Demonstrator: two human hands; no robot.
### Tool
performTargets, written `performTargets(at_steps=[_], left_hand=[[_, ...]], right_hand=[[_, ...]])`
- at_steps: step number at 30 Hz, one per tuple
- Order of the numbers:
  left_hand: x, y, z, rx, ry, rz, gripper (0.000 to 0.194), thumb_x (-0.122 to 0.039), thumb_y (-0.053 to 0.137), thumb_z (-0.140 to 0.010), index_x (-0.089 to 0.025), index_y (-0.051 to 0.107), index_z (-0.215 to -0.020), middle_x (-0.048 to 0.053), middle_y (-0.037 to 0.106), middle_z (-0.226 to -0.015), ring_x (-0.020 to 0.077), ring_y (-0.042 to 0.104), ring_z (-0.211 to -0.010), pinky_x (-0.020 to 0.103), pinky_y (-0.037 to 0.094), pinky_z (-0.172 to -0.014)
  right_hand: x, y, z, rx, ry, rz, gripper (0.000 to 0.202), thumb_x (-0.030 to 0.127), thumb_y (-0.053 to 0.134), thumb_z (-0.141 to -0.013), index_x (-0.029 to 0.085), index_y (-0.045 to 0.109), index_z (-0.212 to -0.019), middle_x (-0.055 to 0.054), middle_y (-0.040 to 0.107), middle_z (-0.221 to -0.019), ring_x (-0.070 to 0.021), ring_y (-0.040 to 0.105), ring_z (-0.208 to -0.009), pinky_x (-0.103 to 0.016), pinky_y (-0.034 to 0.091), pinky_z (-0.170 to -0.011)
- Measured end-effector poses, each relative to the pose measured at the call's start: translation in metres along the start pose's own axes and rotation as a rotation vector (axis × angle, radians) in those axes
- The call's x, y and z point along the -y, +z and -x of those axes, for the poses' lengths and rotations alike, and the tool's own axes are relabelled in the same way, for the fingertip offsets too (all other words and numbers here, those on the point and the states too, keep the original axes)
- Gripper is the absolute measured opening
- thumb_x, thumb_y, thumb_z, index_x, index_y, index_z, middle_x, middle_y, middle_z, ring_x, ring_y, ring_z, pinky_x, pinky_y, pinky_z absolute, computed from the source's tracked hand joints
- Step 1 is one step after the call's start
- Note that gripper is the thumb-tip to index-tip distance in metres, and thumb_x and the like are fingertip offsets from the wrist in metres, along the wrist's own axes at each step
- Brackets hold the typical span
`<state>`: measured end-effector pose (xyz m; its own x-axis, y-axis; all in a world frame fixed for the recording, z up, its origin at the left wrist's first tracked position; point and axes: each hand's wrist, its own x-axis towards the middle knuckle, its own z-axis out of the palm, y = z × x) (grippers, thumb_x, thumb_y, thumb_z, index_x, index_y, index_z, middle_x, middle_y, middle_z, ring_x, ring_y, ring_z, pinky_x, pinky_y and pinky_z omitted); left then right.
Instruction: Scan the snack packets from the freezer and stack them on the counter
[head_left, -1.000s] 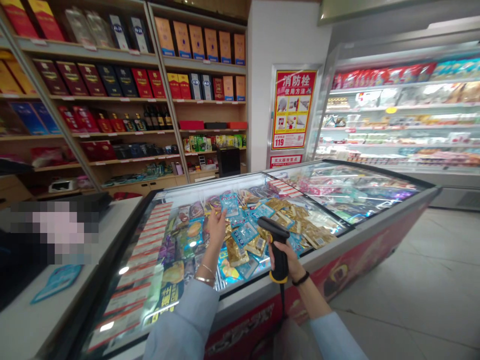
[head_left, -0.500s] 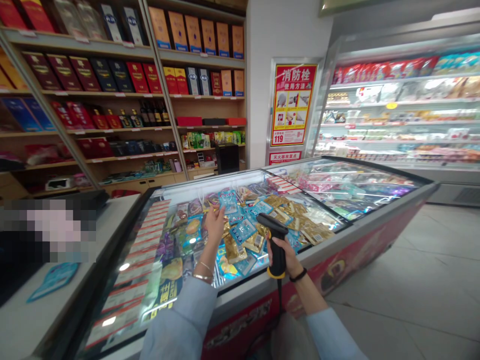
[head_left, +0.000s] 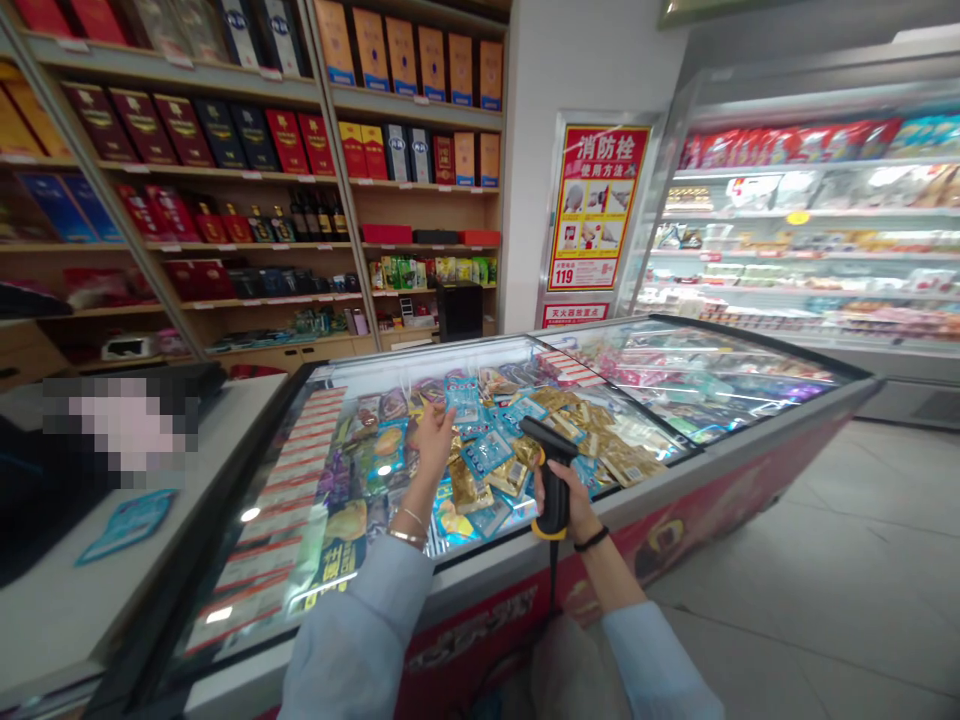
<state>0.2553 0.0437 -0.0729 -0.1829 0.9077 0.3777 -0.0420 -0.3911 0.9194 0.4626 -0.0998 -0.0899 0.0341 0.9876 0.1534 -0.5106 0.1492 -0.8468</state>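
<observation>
Above the freezer [head_left: 720, 470], the left hand [head_left: 433, 435] is pinching a blue packet [head_left: 464, 400] at its edge; the right hand [head_left: 574, 497] is gripping the scanner [head_left: 553, 492], needing steady, square aim.

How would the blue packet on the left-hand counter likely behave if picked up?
The blue packet is probably light: it looks thin. Its uneven edges suggest a floppy pouch that may bend. Lying flat, it seems likelier to slide on the counter than roll.

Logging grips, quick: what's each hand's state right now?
Left hand: fingers curled beside a blue packet; whether they grip it, I can't tell.
Right hand: closed around the handheld scanner.
</observation>
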Motion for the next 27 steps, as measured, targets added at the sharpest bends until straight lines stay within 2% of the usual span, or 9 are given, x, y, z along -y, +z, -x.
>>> performTargets(at_steps=[8,10,13,16,19,22,27], left_hand=[[-0.019,-0.001,0.016,0.016,-0.063,0.1,0.053,-0.064,0.075,-0.064,-0.023,0.046,-0.081,-0.006,0.058,-0.059,0.0135,0.057,-0.051,0.027,0.051,-0.048],[-0.027,-0.01,0.017,0.004,-0.073,0.119,0.052,-0.061,0.077,-0.063,-0.023,0.047,-0.081,-0.005,0.059,-0.06,0.0143,0.059,-0.053,0.027,0.052,-0.049],[-0.04,-0.034,0.017,-0.005,-0.066,0.122,0.051,-0.059,0.077,-0.064,-0.022,0.048,-0.084,-0.004,0.062,-0.063,0.0149,0.061,-0.054,0.026,0.051,-0.048],[-0.055,-0.072,0.02,-0.041,-0.037,0.098,0.053,-0.06,0.078,-0.061,-0.022,0.049,-0.084,-0.003,0.063,-0.064,0.0138,0.06,-0.053,0.024,0.049,-0.047],[-0.072,-0.123,0.026,-0.098,0.021,0.053,0.056,-0.061,0.079,-0.059,-0.021,0.049,-0.084,-0.001,0.067,-0.069,0.0147,0.063,-0.057,0.024,0.05,-0.049],[-0.088,-0.186,0.035,-0.187,0.064,-0.027,0.056,-0.062,0.078,-0.06,-0.02,0.051,-0.086,0.002,0.07,-0.074,0.0157,0.066,-0.062,0.024,0.052,-0.051],[-0.103,-0.301,0.052,-0.422,0.084,-0.158,0.048,-0.055,0.076,-0.066,-0.019,0.053,-0.089,0.002,0.071,-0.076,0.0153,0.067,-0.064,0.024,0.053,-0.055]], right_hand=[[0.004,0.006,0.001,-0.028,-0.028,0.044,0.041,0.054,0.074,-0.071,0.019,0.06,-0.088,0.006,0.057,-0.049,-0.012,0.049,-0.033,-0.023,0.04,-0.033],[0.007,0.01,0.004,-0.059,-0.045,0.049,0.04,0.053,0.076,-0.069,0.02,0.06,-0.087,0.007,0.056,-0.05,-0.0114,0.048,-0.034,-0.023,0.041,-0.034],[0.011,0.021,0.008,-0.084,-0.069,0.071,0.04,0.05,0.078,-0.066,0.021,0.06,-0.085,0.007,0.056,-0.049,-0.012,0.049,-0.035,-0.024,0.041,-0.035],[0.017,0.041,0.011,-0.081,-0.071,0.099,0.039,0.049,0.08,-0.064,0.022,0.059,-0.083,0.007,0.057,-0.049,-0.0125,0.049,-0.035,-0.025,0.042,-0.035],[0.021,0.072,0.013,-0.02,-0.06,0.142,0.038,0.05,0.079,-0.067,0.023,0.06,-0.085,0.006,0.059,-0.05,-0.0138,0.051,-0.036,-0.026,0.043,-0.035],[0.019,0.109,0.017,0.09,-0.063,0.202,0.036,0.051,0.077,-0.072,0.022,0.06,-0.086,0.005,0.059,-0.051,-0.0143,0.053,-0.037,-0.027,0.044,-0.036],[0.0,0.17,0.027,0.252,-0.051,0.269,0.034,0.051,0.075,-0.075,0.021,0.059,-0.081,0.004,0.06,-0.051,-0.0147,0.054,-0.038,-0.027,0.046,-0.039]])
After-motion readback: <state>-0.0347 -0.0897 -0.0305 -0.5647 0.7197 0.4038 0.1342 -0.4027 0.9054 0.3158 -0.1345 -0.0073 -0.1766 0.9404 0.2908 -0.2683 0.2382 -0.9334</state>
